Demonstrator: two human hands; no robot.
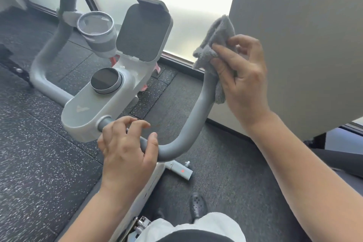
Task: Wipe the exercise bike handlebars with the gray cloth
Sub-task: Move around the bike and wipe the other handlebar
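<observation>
I see the gray cloth (216, 49) at about two o'clock in my view, bunched up on the top end of the right handlebar (196, 112). My right hand (243, 76) grips the cloth, with fingers curled round it and round the bar end under it. A bit of cloth sticks up above the hand and a bit hangs down below it.

The gray bar bends down and runs toward the middle. My left hand (127, 143) is there, at about six o'clock. Its thumb touches the bar and its fingers are loosely bent above it. It holds nothing tight.

Just past that hand, at nine o'clock from it, sits the white console (88, 112) with a round dark screen (106, 82). Above the screen stands a tilted tablet holder (143, 33). A cup holder (96, 27) is at ten o'clock, beside the left handlebar (43, 65). The floor (39, 163) is dark with white specks. My shoe (197, 203) shows at the bottom.
</observation>
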